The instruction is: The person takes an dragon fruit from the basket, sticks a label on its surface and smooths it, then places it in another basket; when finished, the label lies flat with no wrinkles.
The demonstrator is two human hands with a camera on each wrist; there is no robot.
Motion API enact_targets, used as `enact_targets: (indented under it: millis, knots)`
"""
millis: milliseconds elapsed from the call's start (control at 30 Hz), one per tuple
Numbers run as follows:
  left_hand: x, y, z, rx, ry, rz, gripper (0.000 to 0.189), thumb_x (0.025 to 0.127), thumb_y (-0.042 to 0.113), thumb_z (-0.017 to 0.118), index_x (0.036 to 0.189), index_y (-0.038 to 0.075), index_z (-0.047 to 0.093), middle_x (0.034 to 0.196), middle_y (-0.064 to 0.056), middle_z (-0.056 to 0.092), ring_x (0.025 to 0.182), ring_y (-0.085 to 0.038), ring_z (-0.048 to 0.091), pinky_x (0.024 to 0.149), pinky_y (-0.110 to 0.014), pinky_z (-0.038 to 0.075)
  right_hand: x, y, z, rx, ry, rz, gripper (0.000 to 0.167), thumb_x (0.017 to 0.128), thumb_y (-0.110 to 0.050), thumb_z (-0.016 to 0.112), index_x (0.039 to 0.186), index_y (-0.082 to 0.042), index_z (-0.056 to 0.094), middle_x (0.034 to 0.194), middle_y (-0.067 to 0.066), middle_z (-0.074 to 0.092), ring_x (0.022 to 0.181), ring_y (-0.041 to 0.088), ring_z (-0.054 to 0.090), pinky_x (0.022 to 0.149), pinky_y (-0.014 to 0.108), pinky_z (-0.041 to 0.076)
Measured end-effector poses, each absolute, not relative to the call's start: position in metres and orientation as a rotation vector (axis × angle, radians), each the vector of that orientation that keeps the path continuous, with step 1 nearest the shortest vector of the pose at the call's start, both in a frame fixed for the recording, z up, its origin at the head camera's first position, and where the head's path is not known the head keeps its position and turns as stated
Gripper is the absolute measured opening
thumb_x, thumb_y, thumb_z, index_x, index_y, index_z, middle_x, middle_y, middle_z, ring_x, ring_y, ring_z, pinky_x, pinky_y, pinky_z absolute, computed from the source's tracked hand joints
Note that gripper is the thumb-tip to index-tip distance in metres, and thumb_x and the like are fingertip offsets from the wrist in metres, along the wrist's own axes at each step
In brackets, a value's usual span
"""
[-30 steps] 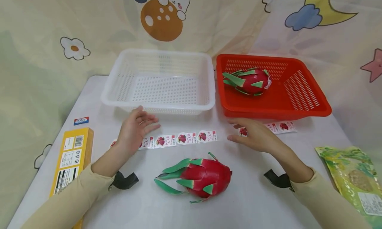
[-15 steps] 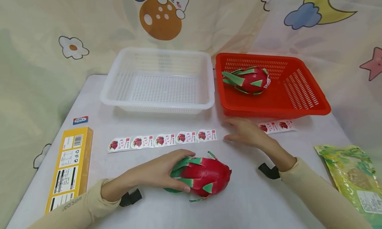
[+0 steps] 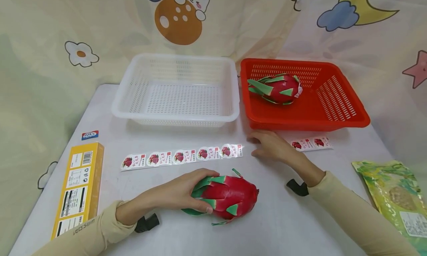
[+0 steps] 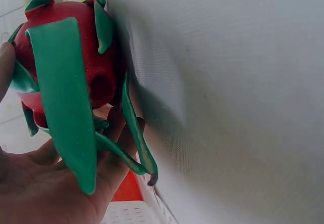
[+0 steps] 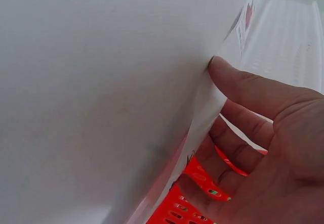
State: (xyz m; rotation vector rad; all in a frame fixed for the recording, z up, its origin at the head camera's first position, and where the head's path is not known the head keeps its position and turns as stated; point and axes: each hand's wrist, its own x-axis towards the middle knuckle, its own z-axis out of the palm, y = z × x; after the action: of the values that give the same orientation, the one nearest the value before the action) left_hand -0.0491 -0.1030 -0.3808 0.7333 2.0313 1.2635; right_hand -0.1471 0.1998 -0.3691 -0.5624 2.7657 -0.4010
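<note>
Holding the fruit (image 3: 238, 196) by its leafy left end, the left hand (image 3: 176, 192) has its thumb (image 3: 205, 208) on the near side and its fingers bent round the far side. The fruit lies on its side on the near middle part of the table (image 3: 267, 233), with its round end to the right. The wrist view shows one big flat leaf (image 4: 66, 107) and some thin curly ones by the palm.

The right hand (image 3: 271, 146) is on the far side of the fruit, near the front of the red basket (image 3: 308, 125). Its thumb and fingers are wide apart, and I can't see it gripping anything. It is right by the stickers (image 3: 180, 157). I can't tell if it touches them, or if the row joins up with the short piece (image 3: 311, 143) on its right.

The fruit's skin is shiny and smooth, so I think it could slip a bit. It looks firm and not too heavy, maybe even made of plastic. The leaves look bendy, and the thin tips might snap or fold if pulled hard. The best spot to grab seems to be the fat red middle, with a thumb near and fingers far. Holding just the leaves could let it roll or droop at the round end.

Another fruit (image 3: 283, 89) lies in the red basket, at the left. The white basket (image 3: 175, 118) stands to the left of that.
</note>
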Motion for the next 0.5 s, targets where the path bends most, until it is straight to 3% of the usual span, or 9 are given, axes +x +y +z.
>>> enact_targets:
  millis: [367, 500]
  knots:
    - [-0.05, -0.102, -0.382, 0.742, 2.019, 1.275, 0.079, 0.075, 0.036, 0.082, 0.142, 0.025, 0.042, 0.134, 0.007, 0.049, 0.126, -0.019, 0.047, 0.081, -0.024, 0.057, -0.149, 0.207, -0.363, -0.536, 2.708, -0.551, 0.029, 0.076, -0.017, 0.081, 0.098, -0.011, 0.064, 0.097, 0.007, 0.066, 0.088, 0.021, 0.058, 0.078, 0.038, 0.057]
    - [-0.05, -0.102, -0.382, 0.74, 2.017, 1.279, 0.077, 0.075, 0.035, 0.082, 0.141, 0.027, 0.043, 0.134, 0.007, 0.049, 0.126, -0.019, 0.047, 0.081, -0.025, 0.057, -0.148, 0.21, -0.357, -0.537, 2.687, -0.607, 0.025, 0.078, -0.018, 0.079, 0.099, -0.013, 0.066, 0.098, 0.005, 0.069, 0.088, 0.021, 0.06, 0.079, 0.038, 0.058]
